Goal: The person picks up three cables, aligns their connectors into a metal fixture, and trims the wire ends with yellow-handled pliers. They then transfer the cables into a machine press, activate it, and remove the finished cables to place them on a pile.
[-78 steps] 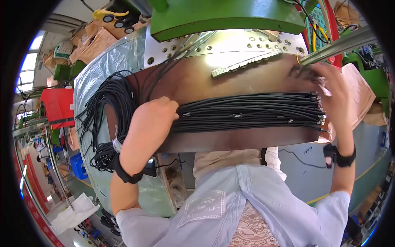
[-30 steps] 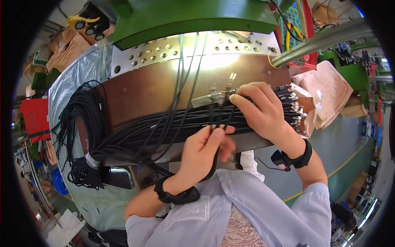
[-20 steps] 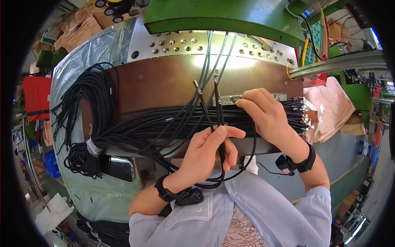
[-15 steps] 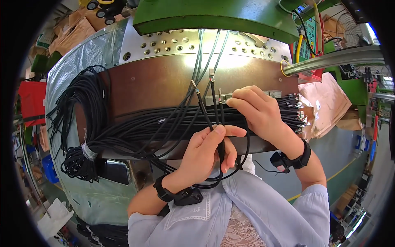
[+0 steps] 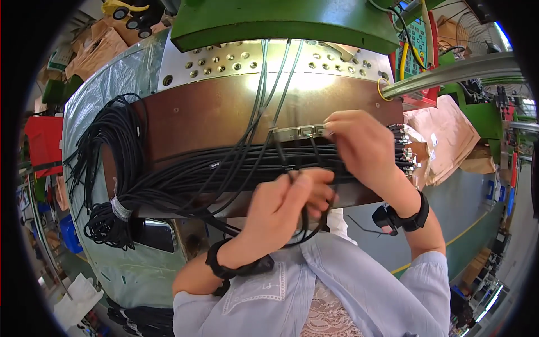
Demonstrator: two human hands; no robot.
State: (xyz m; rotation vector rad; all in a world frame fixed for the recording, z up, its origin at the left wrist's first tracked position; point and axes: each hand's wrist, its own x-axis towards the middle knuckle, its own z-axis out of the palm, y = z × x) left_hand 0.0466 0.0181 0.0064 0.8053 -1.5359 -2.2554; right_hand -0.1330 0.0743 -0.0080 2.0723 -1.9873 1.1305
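Note:
My left hand is closed around a few black cables in front of the brown board. Their upper ends are smeared by motion. My right hand is to the right, fingers pinched together at the right end of a slotted metal block. Whatever those fingertips hold is hidden. Behind both hands a thick bundle of black cables lies across the board, tied at the left with a clear band. Silvery connectors show at the bundle's right end.
A green machine head overhangs a perforated metal plate at the back of the brown board. Thin cables hang down from there. A metal bar juts in at the right, near brown paper. A phone lies lower left.
The cable ends held by my left hand have dropped lower and blurred. My right hand has shifted slightly right, and more of the metal block's slots show.

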